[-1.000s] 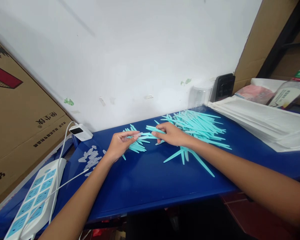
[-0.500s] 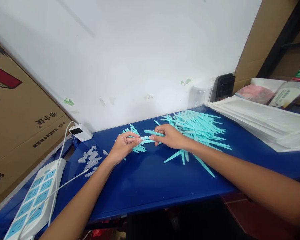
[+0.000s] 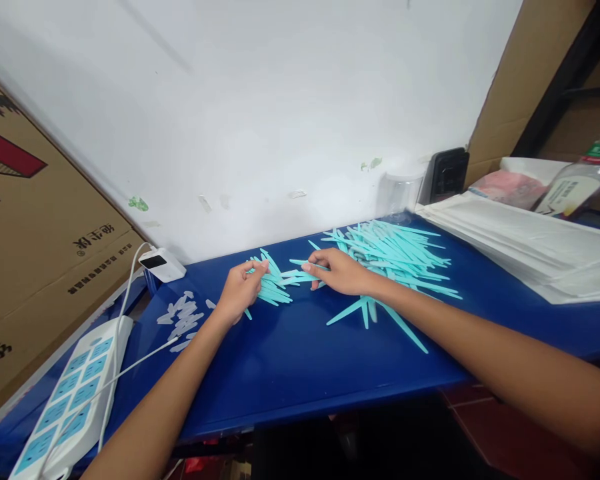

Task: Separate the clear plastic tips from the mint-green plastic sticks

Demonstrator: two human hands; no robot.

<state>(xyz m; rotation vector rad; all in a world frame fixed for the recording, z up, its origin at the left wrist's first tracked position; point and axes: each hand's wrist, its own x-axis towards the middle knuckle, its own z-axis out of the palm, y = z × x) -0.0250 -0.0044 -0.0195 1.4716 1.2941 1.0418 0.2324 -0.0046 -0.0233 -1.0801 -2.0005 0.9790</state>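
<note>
My right hand (image 3: 337, 270) is closed around slim turquoise tapered sticks (image 3: 300, 275), their ends pointing left out of the fingers. My left hand (image 3: 244, 287) is a little to the left, thumb and fingertips pinched together. Whatever may be between those fingertips is too small to make out. Just behind and beside the left hand lies a small pile of turquoise sticks (image 3: 275, 293). A larger heap of the same sticks (image 3: 400, 250) spreads out beyond my right hand, with several loose ones in front of it.
Small pale translucent slips (image 3: 183, 320) lie left on the blue table (image 3: 280, 373). A power strip (image 3: 70, 400), a white device (image 3: 164, 265) and cables are at the left edge. A clear container (image 3: 403, 193) and white sheets (image 3: 530, 247) stand at the right.
My left hand has drawn back to the left, away from the sticks in my right hand. The right hand has hardly moved and still grips its sticks.
</note>
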